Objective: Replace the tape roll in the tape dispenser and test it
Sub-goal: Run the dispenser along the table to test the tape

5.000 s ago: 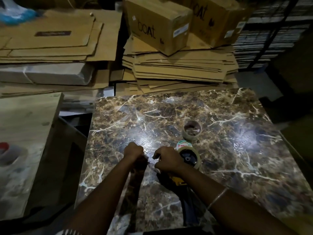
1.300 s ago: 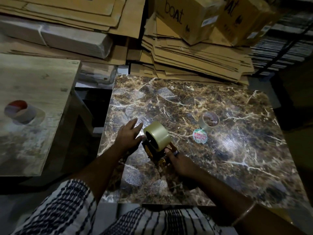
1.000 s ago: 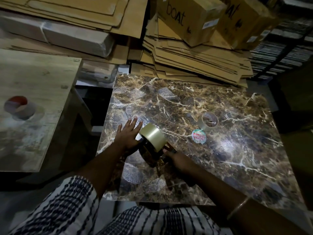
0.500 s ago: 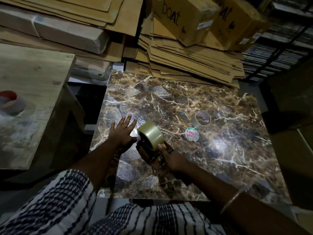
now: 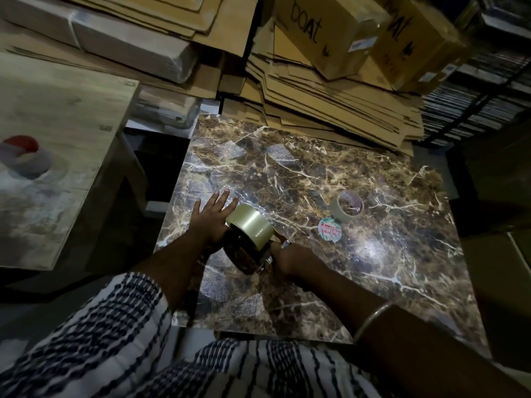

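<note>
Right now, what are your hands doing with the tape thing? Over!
Left hand flat on marble table, fingers spread. Right hand gripping tape dispenser, new tape roll mounted. Empty tape core and round label lie clear.

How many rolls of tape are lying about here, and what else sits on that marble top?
Tape rolls: 3 (new roll on dispenser, spent core on marble, roll on wooden board)
Tape dispensers: 1
Round labels: 1
Total: 5
</note>
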Demonstrator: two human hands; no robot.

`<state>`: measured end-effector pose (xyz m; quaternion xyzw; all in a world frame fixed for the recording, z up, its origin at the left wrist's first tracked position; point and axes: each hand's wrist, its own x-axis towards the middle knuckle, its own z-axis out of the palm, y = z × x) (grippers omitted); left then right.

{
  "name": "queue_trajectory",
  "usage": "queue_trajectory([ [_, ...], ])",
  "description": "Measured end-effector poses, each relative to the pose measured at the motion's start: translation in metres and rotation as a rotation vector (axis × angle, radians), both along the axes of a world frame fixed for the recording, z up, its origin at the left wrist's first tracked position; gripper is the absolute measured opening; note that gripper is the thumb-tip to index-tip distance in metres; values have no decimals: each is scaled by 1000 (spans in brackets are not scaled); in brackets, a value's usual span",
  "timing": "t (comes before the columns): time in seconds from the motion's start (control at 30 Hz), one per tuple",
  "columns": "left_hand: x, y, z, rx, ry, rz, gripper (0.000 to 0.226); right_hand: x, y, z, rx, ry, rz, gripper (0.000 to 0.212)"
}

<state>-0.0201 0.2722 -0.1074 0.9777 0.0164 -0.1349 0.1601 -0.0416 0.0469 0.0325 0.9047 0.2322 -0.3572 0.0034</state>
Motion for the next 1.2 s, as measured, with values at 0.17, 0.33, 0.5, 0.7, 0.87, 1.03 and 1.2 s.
queue_trajectory([
  [0.17,1,-1,-1,-15,14,20,94,31,-24,-2,-82,88,-199,36],
  [0.33,4,-1,-6,14,3,34,94,22,-82,22,600,341,-1000,29],
  [0.5,0,-2,-13,4,-74,12,97,9,-118,-14,672,348,-1232,62],
  [0.7,-6,-9,-14,-22,-64,48,100,5,-138,-20,673,511,-1317,63],
  [0.87,-24,-25,-11,-38,-89,136,82,-9,-163,-46,823,513,-1403,62],
  [1.03,-29,-53,-3,-45,-55,262,72,-12,-197,-75,1098,520,-1590,48],
  [1.2,-39,-88,2,-50,28,391,69,2,-246,-84,1023,540,-1615,50],
])
